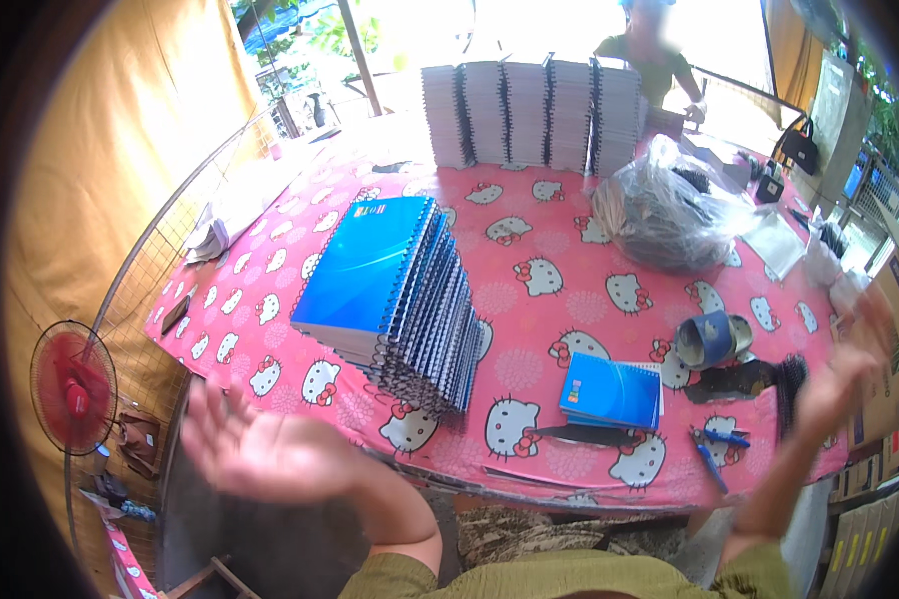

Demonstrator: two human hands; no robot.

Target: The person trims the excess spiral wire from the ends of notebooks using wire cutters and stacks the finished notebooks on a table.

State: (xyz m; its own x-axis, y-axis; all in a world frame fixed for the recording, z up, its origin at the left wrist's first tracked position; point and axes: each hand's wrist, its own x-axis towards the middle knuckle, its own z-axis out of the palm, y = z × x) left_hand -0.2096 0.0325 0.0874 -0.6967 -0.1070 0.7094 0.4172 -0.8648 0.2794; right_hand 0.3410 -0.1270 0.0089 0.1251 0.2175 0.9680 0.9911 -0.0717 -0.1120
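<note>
Judging by posture, this is a pause: the left hand (pixel 268 449) is spread open, empty, near the stack of blue notebooks (pixel 370 265) on the left half of the desk (pixel 509 329). The right hand (pixel 857 344), blurred, seems empty too. Any grip would call for lowering a hand. The notebooks' long axis runs front to back, far end leaning right, spiral binding (pixel 416 266) facing right.
</note>
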